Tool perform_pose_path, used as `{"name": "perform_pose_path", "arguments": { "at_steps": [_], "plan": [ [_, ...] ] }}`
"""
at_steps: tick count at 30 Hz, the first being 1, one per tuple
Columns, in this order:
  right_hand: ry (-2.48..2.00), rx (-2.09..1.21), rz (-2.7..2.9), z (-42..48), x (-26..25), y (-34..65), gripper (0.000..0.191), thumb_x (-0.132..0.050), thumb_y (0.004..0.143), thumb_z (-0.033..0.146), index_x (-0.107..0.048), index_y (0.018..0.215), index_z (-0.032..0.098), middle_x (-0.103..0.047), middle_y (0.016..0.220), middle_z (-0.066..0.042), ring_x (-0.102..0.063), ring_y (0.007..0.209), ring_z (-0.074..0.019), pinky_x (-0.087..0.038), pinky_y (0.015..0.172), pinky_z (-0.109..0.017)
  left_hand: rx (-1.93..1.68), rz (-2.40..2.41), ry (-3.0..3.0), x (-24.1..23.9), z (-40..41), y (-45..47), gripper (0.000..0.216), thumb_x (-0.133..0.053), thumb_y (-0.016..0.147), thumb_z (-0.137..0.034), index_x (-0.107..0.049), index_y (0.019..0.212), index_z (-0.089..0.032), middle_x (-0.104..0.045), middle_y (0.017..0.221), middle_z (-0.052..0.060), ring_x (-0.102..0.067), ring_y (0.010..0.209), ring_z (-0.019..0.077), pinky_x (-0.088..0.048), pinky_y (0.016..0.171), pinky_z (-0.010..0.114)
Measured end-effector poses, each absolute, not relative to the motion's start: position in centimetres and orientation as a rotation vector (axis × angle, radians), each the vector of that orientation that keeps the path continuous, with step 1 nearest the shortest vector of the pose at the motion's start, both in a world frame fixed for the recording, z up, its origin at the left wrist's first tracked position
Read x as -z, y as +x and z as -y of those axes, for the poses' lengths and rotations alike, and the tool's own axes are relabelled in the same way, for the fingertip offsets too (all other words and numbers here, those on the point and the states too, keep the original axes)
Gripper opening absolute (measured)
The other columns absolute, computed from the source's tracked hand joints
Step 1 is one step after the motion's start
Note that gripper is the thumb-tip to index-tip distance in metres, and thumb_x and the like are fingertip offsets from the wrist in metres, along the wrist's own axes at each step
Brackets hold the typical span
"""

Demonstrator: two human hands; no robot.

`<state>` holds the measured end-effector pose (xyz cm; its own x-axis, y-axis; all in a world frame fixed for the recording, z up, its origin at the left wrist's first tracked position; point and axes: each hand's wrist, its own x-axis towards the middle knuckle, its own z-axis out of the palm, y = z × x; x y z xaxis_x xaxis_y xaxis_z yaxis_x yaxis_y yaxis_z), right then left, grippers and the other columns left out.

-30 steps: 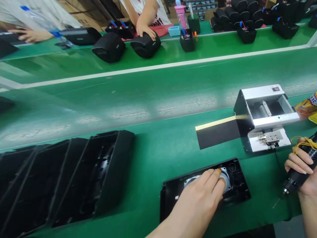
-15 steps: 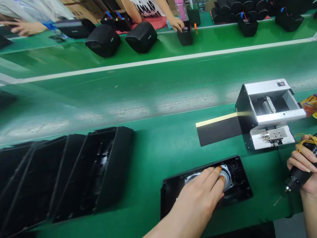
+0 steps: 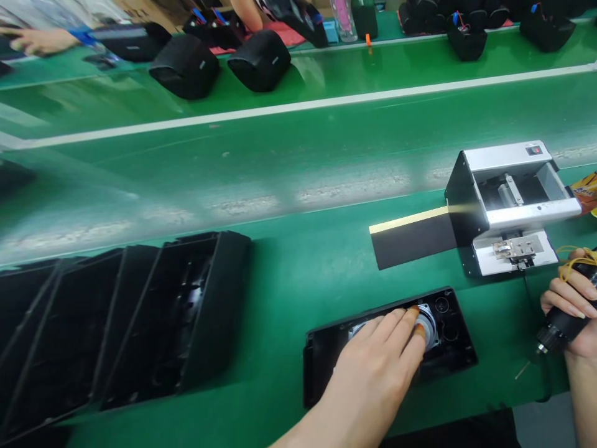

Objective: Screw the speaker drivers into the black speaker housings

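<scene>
A black speaker panel (image 3: 454, 345) lies flat on the green bench in front of me, with a round metal speaker driver (image 3: 428, 325) set in it. My left hand (image 3: 377, 367) rests on the driver, fingers stretched out flat over it. At the right edge my right hand (image 3: 571, 311) is wrapped round a black electric screwdriver (image 3: 557, 330), its bit pointing down-left just above the bench, to the right of the panel.
A row of black speaker housings (image 3: 140, 323) leans at the left. A silver tape dispenser (image 3: 508, 205) with a black strip (image 3: 413, 239) stands at the right. Beyond the conveyor belt (image 3: 280, 168), other people's hands work among black speakers (image 3: 186, 62).
The view has shifted slightly. A co-worker's hand at the far side has left the black speaker. My hands have hardly moved.
</scene>
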<state>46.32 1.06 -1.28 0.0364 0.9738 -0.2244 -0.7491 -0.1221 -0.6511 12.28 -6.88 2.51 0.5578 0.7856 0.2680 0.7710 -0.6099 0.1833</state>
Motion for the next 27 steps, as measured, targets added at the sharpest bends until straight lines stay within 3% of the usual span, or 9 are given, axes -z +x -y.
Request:
{"name": "perform_pose_path", "arguments": {
  "at_steps": [8,18,23,27],
  "plan": [
    [-0.722,-1.562,0.392,-1.0,1.6,46.6,0.057,-0.094,0.072,0.052,-0.069,0.107,0.014,-0.049,0.057,0.01,-0.012,0.036,-0.0015,-0.038,0.033,-0.018,-0.432,-1.374,2.802,-2.9,6.9,12.2,0.024,-0.049,0.104,-0.008,-0.069,0.117,-0.011,-0.081,0.123,0.011,-0.076,0.107,0.0284,-0.062,0.083,0.039],
    [-0.69,-1.565,0.391,-1.2,1.5,46.6,0.054,-0.095,0.073,0.048,-0.069,0.106,0.015,-0.052,0.057,0.01,-0.023,0.034,-0.0024,-0.038,0.033,-0.018,-0.491,-1.343,2.754,-2.3,7.1,12.0,0.027,-0.05,0.104,-0.005,-0.07,0.121,-0.011,-0.079,0.126,0.01,-0.073,0.113,0.0261,-0.061,0.095,0.038],
    [-0.531,-1.577,0.272,-0.6,0.9,46.2,0.045,-0.095,0.077,0.038,-0.061,0.101,0.019,-0.049,0.054,0.014,-0.015,0.029,0.0019,-0.021,0.028,-0.015,-0.443,-1.422,2.752,-2.6,7.1,12.0,0.028,-0.045,0.111,-0.015,-0.071,0.12,-0.013,-0.079,0.126,0.01,-0.072,0.11,0.0277,-0.058,0.087,0.041],
    [-0.689,-1.414,0.437,0.3,-0.2,48.0,0.053,-0.1,0.068,0.048,-0.066,0.103,0.028,-0.043,0.047,0.016,-0.005,0.024,-0.0008,-0.019,0.024,-0.024,-0.44,-1.445,2.724,-3.5,7.5,11.6,0.035,-0.042,0.116,-0.031,-0.073,0.121,-0.016,-0.076,0.135,0.011,-0.068,0.114,0.0289,-0.053,0.085,0.042]
  ]
}}
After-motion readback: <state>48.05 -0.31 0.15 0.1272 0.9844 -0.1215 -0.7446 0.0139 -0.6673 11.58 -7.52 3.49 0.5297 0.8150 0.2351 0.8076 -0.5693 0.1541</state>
